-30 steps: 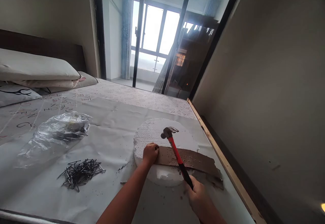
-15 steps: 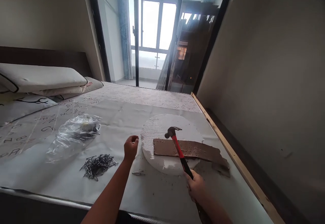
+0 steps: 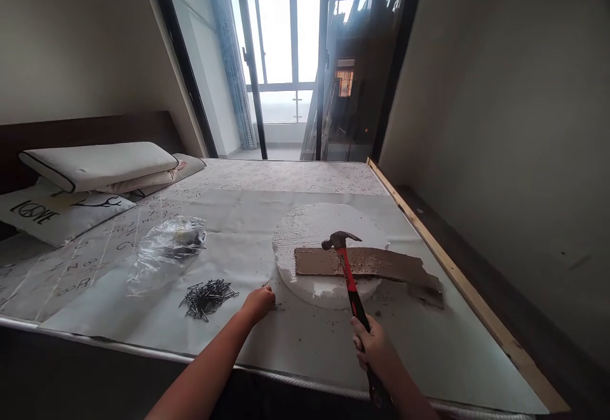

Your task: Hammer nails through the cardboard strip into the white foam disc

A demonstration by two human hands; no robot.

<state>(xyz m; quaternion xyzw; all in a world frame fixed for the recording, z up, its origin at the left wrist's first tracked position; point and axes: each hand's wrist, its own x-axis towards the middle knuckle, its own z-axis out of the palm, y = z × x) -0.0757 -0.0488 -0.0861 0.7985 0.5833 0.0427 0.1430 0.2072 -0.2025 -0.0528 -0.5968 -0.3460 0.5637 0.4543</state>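
My right hand [image 3: 374,344] is wrapped around the black lower handle of a claw hammer [image 3: 350,280] with a red neck. The hammer's head is over a flat brown strip [image 3: 395,264] dotted with small bumps, which lies across a round white foam disc [image 3: 305,223]. Down on the grey sheet, left of the disc, my left hand [image 3: 258,302] has its fingers pinched together beside a few loose nails [image 3: 279,307]. Whatever its fingertips hold is hidden. A larger pile of nails [image 3: 208,297] lies to the left of that hand.
A crumpled clear plastic bag [image 3: 166,245] with dark contents lies behind the nail pile. Pillows [image 3: 105,161] rest by the headboard at the far left. A wooden rail [image 3: 457,274] runs along the right edge of the mattress. Small crumbs are scattered near the disc.
My left hand has dropped from beside the disc to the few loose nails. The hammer stays in my right hand over the brown strip. The view has shifted slightly.
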